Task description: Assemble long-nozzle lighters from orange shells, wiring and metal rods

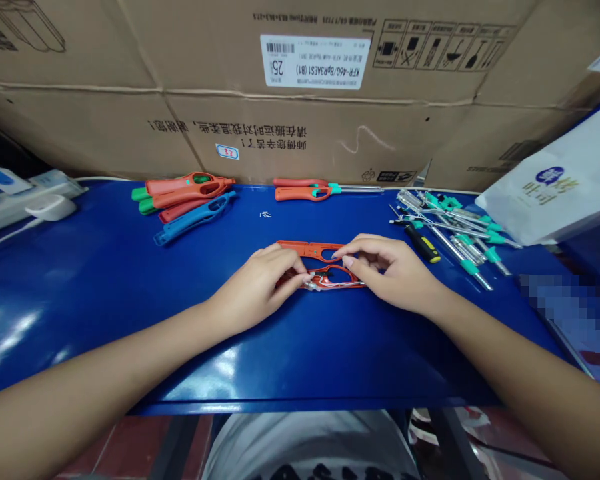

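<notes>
The left hand (263,287) brings thumb and forefinger together in what looks like a pinch on a small clear fitting (312,285) at the near end of the lower orange handle shell (347,274), a grip suited to so small a part. That shell lies hollow side up on the blue table (105,287), between the hands, so its inner parts and thin wire (333,284) stay reachable. The right hand (395,270) curls over the shell's other end, probably to steady it; whether its thumb and forefinger grip anything, I cannot tell. Just beyond, the upper orange handle shell (300,249) lies alongside. Further back sits an orange lighter (300,191), its metal tube pointing right, apart from the coloured handle shells (190,190) heaped at left. Metal tubes with teal fittings (460,227) lie at right beside a yellow-and-black screwdriver (423,243), seemingly sorted by kind and kept within reach.
</notes>
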`<state>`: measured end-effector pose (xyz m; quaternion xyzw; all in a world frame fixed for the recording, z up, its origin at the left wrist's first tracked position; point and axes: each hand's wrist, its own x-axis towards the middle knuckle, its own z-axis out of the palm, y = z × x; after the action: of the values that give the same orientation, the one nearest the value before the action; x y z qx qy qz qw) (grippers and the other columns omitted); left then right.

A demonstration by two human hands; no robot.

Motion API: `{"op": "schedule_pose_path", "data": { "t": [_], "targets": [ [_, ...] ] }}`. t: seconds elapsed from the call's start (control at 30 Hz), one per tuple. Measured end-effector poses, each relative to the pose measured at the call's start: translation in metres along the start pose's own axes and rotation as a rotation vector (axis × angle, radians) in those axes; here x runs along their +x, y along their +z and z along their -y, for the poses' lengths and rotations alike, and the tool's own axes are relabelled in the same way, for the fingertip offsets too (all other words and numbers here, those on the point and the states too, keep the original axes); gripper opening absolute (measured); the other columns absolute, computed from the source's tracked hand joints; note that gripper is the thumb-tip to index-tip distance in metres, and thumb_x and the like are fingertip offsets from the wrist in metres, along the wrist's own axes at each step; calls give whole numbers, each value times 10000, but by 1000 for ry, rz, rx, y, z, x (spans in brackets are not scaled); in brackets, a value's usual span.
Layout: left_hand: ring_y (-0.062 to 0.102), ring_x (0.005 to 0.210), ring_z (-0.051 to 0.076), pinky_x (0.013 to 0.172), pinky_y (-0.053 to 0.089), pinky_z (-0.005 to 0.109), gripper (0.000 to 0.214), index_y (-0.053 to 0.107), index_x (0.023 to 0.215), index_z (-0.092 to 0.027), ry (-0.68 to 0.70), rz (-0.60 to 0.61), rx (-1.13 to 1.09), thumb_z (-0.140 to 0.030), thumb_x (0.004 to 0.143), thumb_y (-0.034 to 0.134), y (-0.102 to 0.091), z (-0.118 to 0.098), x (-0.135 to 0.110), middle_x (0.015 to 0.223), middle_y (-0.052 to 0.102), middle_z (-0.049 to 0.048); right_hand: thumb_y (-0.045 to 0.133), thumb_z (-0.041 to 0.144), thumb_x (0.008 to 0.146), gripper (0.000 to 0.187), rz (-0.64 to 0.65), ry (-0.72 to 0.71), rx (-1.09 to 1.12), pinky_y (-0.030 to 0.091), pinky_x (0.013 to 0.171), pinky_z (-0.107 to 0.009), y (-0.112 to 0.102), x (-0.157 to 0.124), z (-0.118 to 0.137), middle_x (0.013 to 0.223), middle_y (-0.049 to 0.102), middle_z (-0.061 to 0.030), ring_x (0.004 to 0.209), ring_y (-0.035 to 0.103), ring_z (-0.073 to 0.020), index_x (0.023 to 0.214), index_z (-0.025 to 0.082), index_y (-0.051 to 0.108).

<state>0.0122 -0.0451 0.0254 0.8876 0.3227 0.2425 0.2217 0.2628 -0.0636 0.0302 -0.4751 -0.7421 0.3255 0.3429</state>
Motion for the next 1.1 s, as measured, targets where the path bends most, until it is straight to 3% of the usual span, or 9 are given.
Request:
{"op": "schedule_pose_path", "data": {
  "t": [0.13,0.27,0.4,0.6,0.9,1.1],
  "targets": [
    [639,880,186,835,474,327,120,635,968,-194,7,28,41,-239,1015,534,1,2,-1,931,715,31,576,258,948,197,14,-84,-115,379,547,-260,0,0,-1,864,643,-37,579,478,-94,999,177,748],
    [643,976,205,854,426,343,145,653,1050,-214,30,61,154,-324,1012,568,-3,2,-3,1036,728,32,580,242,946,188,29,-151,-214,399,581,-266,1,-2,-1,870,653,-39,615,505,-110,1027,186,740],
    [652,938,209,811,398,346,141,670,1015,-214,10,93,201,-335,959,624,-9,-4,-3,965,727,18,597,234,936,171,117,-202,-342,448,708,-286,-3,-4,-2,1010,687,-59,818,617,-157,1042,203,727],
    [641,899,211,790,444,336,102,700,987,-204,-56,126,166,-226,923,622,-12,-7,-4,925,724,24,599,265,951,133,228,-265,-449,458,803,-309,-9,-4,0,1019,688,-50,937,630,-188,1000,212,710],
    [663,844,172,743,480,280,180,759,994,-207,-173,130,-26,-283,969,598,-13,-5,-5,935,743,30,584,267,972,111,302,-221,-461,410,695,-274,-10,-4,0,960,671,-18,806,601,-146,926,213,670],
    [555,650,103,613,417,228,107,769,980,-234,-260,140,-70,-263,894,714,-16,-7,-3,897,741,-20,575,279,980,111,317,-221,-453,397,689,-275,-10,-3,-1,926,679,-3,782,592,-142,926,217,649]
  ]
}}
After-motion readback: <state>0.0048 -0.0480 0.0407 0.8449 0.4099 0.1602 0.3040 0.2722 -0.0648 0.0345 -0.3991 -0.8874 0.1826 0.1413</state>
